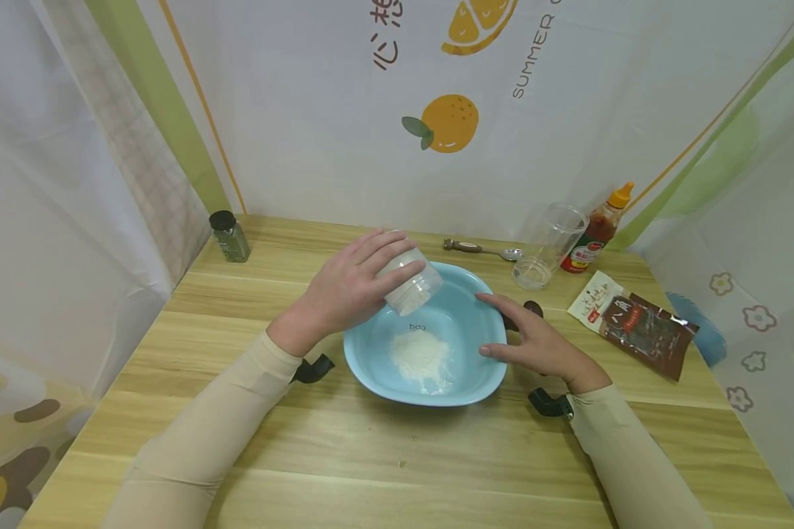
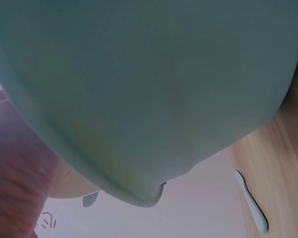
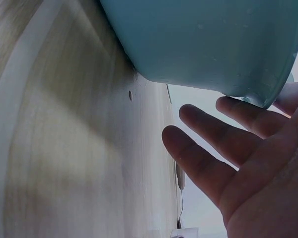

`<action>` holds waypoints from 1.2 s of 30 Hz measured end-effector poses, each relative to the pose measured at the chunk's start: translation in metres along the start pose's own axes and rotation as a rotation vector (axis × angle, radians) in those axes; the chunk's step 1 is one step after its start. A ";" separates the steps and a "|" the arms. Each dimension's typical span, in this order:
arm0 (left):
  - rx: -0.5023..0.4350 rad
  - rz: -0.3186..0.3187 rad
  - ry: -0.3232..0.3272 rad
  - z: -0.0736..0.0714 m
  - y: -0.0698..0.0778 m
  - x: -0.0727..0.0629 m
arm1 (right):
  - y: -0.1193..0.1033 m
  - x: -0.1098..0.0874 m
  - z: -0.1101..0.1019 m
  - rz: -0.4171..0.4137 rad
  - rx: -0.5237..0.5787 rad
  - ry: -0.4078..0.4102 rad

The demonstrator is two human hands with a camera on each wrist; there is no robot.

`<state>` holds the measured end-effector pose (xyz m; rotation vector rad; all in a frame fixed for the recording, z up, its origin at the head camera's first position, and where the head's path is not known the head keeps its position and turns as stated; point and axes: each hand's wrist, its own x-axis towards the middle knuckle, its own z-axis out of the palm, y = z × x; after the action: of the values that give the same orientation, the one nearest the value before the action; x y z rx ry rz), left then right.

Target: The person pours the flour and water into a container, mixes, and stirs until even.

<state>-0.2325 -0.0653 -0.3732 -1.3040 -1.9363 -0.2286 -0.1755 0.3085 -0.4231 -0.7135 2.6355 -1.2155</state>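
My left hand (image 1: 353, 279) grips a clear jar (image 1: 413, 283), tilted with its mouth down over a light-blue basin (image 1: 364, 360). A heap of white powder (image 1: 420, 355) lies on the basin floor below the mouth. My right hand (image 1: 536, 342) rests at the basin's right rim. Its thumb and forefinger reach over the rim, while the other fingers (image 3: 203, 158) stretch out spread beside the outer wall in the right wrist view. The left wrist view is mostly filled by the basin's outside (image 2: 164, 84), with part of the left hand (image 2: 17, 163) at the left edge.
Behind the basin lies a spoon (image 1: 481, 250). To its right stand a clear glass (image 1: 548, 246) and a red sauce bottle (image 1: 592, 235). A brown and white packet (image 1: 635, 323) lies at the right. At the back left is a black-capped spice jar (image 1: 230, 236).
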 end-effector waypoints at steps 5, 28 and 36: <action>-0.035 -0.030 -0.007 -0.002 -0.002 -0.001 | 0.000 0.000 0.000 0.003 0.001 0.000; -0.184 -0.162 0.026 0.001 -0.013 -0.010 | 0.000 0.000 0.000 -0.002 0.005 -0.002; -0.279 -0.230 0.058 0.004 -0.019 -0.013 | 0.000 0.000 0.001 0.000 -0.008 0.004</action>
<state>-0.2485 -0.0810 -0.3797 -1.2300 -2.0569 -0.6645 -0.1755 0.3084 -0.4238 -0.7134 2.6451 -1.2088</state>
